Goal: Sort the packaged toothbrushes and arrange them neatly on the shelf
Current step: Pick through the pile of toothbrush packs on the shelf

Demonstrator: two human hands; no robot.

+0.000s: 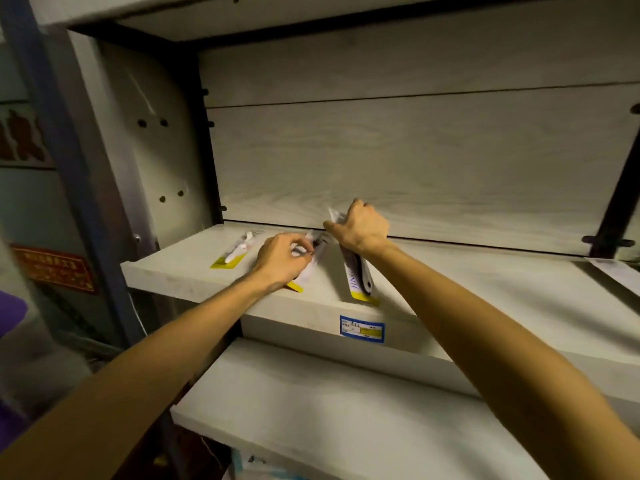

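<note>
Three packaged toothbrushes with yellow card ends are on the pale wooden shelf [194,271]. The left pack [235,252] lies flat and alone, holding a white brush. My left hand [282,259] is closed on the middle pack [311,265], which points toward the back wall. My right hand [360,225] grips the top of the right pack [358,277], a dark brush in a clear sleeve, tilted up with its yellow end at the shelf's front edge.
A blue-bordered price label [362,330] is stuck on the shelf's front face. A lower shelf board [346,410] juts out below. A dark metal upright [69,161] stands at the left, and white paper [613,268] lies at the far right.
</note>
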